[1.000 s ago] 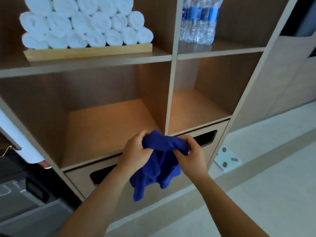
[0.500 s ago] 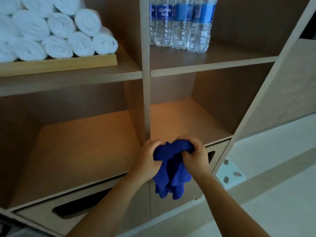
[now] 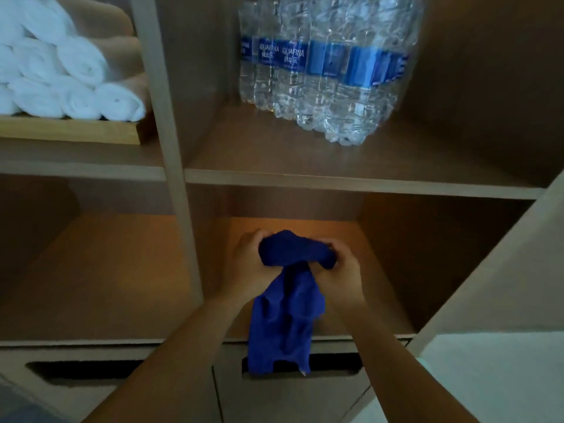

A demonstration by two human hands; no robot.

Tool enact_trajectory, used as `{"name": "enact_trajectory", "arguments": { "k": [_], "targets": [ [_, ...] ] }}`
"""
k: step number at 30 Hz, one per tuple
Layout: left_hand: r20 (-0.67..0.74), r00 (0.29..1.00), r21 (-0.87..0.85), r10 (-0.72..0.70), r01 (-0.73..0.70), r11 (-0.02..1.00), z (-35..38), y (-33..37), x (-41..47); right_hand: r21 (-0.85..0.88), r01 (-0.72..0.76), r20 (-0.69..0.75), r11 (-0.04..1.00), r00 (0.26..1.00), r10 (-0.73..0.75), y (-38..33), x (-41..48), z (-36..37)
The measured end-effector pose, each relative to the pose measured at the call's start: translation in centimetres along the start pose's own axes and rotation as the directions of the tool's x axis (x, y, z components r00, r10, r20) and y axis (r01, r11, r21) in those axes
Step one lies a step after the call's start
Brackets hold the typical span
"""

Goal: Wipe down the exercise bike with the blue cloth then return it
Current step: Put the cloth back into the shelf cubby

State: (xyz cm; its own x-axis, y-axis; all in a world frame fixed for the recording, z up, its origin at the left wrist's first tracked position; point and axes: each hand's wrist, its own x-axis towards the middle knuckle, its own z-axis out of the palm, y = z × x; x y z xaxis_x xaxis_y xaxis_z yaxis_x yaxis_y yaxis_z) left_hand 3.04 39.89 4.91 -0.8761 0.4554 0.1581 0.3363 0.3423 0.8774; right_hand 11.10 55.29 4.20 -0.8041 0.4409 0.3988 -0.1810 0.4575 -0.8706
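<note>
Both hands held the blue cloth [image 3: 283,319] bunched between them just inside the mouth of the lit cubby [image 3: 378,270]. The left hand [image 3: 247,264] gripped the top of the bundle from one side and the right hand [image 3: 338,270] pinched it from the other, fingers curled into the fabric. The rest of the cloth hung down past the cubby's front edge and covered part of the dark drawer slot [image 3: 335,366] directly below the cubby. A pack of water bottles [image 3: 320,71] stood on the shelf above the cubby, and rolled white towels [image 3: 76,80] lay on a wooden tray [image 3: 76,129] above and to the left of it. No exercise bike showed, so the wiping seemed done and the return was probably the step in hand. The risk lay in the loose tail. If the hands let go with most of the fabric hanging outside the cubby, its weight would likely drag the bundle over the edge to the floor. A loose corner could also slip into the slot below the cubby.
</note>
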Motion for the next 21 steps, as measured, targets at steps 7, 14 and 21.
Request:
{"name": "enact_trajectory", "arguments": {
  "k": [7,14,21],
  "targets": [
    [0.200,0.977,0.355,-0.074,-0.002,0.935,3.7,-7.9,-3.7,-0.263,-0.097,0.367,0.960,0.910,0.192,7.3,-2.7,-0.4],
    [0.175,0.983,0.369,-0.048,-0.020,0.929,4.5,-8.5,-3.4,-0.266,-0.100,0.403,0.959,0.892,0.205,8.4,-1.9,-0.3],
    [-0.081,0.997,0.533,-0.008,0.050,0.845,5.3,-6.1,-4.2,-0.234,-0.032,0.404,0.972,0.906,0.127,8.2,-2.0,-0.6]
  ]
}}
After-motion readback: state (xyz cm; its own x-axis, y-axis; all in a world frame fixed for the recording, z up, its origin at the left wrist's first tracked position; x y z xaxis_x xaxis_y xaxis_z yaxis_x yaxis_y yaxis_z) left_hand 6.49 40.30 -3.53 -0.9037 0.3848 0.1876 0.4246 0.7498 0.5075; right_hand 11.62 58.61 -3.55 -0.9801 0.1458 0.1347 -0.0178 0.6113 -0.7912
